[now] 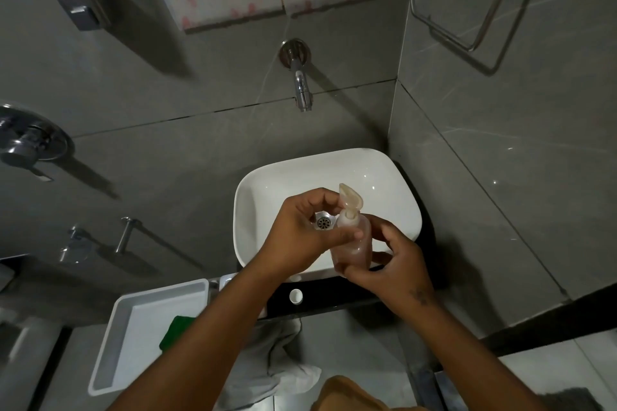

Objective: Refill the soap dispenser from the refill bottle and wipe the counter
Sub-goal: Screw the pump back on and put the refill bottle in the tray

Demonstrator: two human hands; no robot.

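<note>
Head view: my right hand [389,264] grips the refill bottle [352,240] over the sink [253,197] while my left hand [300,233] pinches near its flipped-open cap; a loose white cap [295,296] sits on the bench [334,294]. Pouring looks not yet begun, I'd say, and wiping is still left

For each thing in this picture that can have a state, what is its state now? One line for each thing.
Soap bottle: upright over the basin, flip cap open, part full of amber liquid.
Right hand: grips the bottle's body.
Left hand: fingertips at the bottle's neck.
Small white cap: off, lying on the black counter.
Tap: no water running.
Wash basin: drain open.
White tray: holds a green sponge.
</note>
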